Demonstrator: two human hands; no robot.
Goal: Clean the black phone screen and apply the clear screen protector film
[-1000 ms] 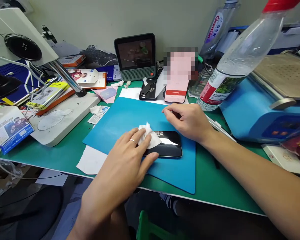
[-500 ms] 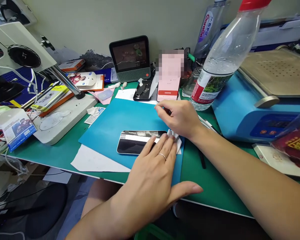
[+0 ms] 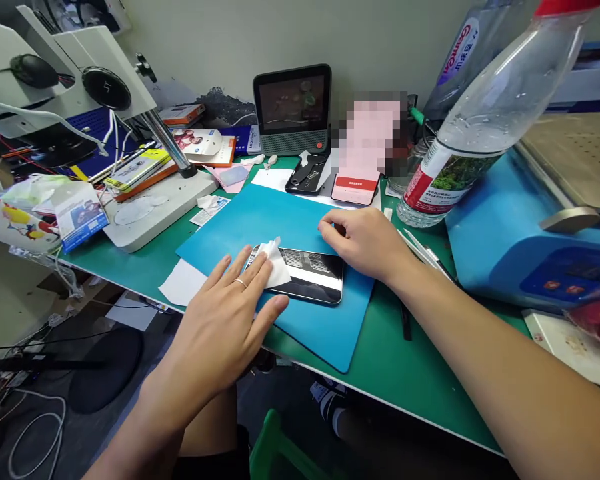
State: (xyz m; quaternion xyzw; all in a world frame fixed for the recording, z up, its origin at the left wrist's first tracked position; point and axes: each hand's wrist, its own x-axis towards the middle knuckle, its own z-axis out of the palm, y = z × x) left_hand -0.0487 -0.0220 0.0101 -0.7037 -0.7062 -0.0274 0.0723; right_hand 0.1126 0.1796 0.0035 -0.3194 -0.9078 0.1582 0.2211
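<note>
I see phone [image 3: 310,277] flat on blue mat [image 3: 260,223], desk [image 3: 420,373] centre. Left hand [image 3: 225,313] spread flat, pressing wipe [image 3: 274,265] on its 9 o'clock end. Right hand [image 3: 367,240] curled at 2 o'clock corner; grip hidden, can't tell. Far bottle [image 3: 460,50] reads "Game", rest cut off.

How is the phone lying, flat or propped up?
Flat: the phone rests on the blue mat, glossy face up, left hand pressing a white wipe onto it.

The left hand [image 3: 225,313] is lying flat, palm down, fingers pointing toward 1 o'clock and thumb splaying toward 3, its forearm entering from 7 o'clock. The right hand [image 3: 367,243] is resting knuckles-up, fingers curling toward 9 o'clock, its forearm entering from 4 o'clock.
</note>
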